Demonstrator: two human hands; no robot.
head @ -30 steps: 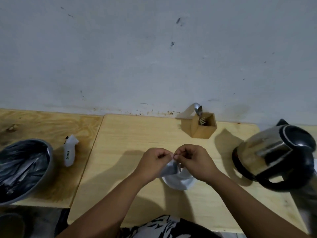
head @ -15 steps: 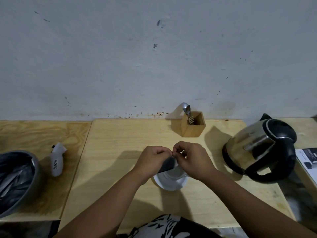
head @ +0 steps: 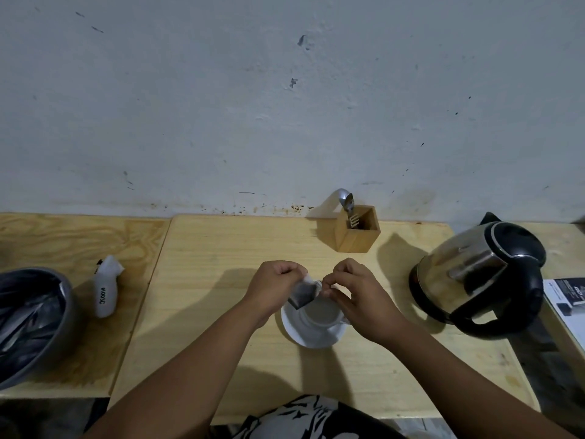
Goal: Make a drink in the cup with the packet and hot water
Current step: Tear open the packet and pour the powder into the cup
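Both hands pinch packet (head: 303, 294) top – left hand (head: 276, 286) and right hand (head: 354, 294) closed on it, above cup (head: 319, 312) on saucer (head: 311, 335), mid-table near front edge. Risk: sudden tear – powder scatters past cup. Kettle (head: 481, 274) near right edge.

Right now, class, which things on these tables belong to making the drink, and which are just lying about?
For the job:
packet, pinched by left hand and right hand
cup on its saucer
kettle

Lying about:
wooden cutlery box
white pouch
lined bin
booklet
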